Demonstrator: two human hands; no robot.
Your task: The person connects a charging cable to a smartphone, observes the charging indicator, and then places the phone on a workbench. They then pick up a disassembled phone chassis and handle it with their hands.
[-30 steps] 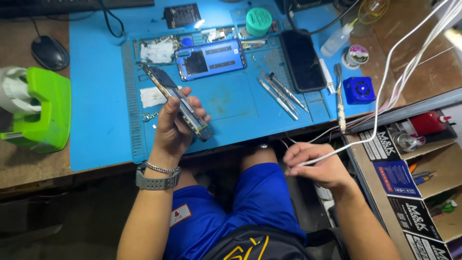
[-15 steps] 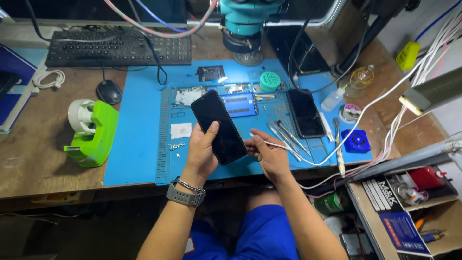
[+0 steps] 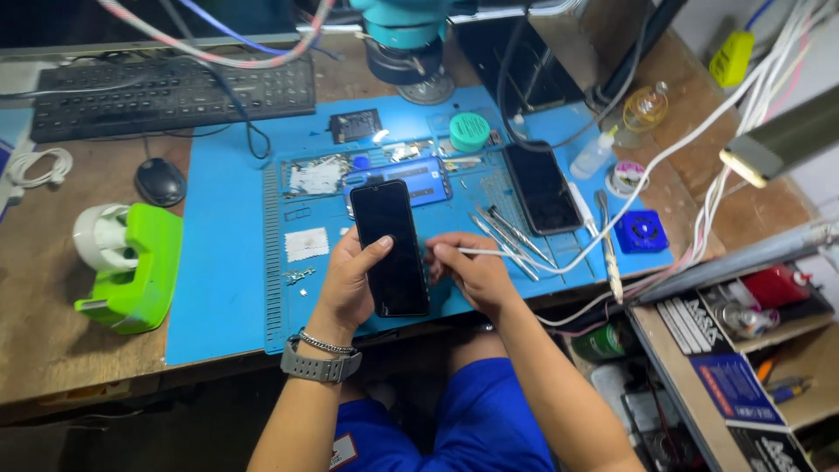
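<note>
My left hand [image 3: 350, 284] grips a black smartphone [image 3: 391, 246] by its edges, dark screen up, over the blue work mat [image 3: 227, 262]. My right hand [image 3: 472, 269] sits just right of the phone, fingers pinched on the end of a white cable [image 3: 559, 262] that runs off to the right. The cable's tip points at the phone's right side; whether it touches I cannot tell.
A second black phone [image 3: 542, 185], metal tweezers [image 3: 511, 240], a green tub [image 3: 469, 131], a blue square block [image 3: 641, 232] and small parts lie on the mat. A green tape dispenser [image 3: 131, 267], mouse [image 3: 161, 181] and keyboard [image 3: 166, 92] sit left. Shelves with boxes stand right.
My left hand turned the phone from edge-on to flat, screen up. My right hand rose from below the desk edge with the white cable to beside the phone. The view tilted up.
</note>
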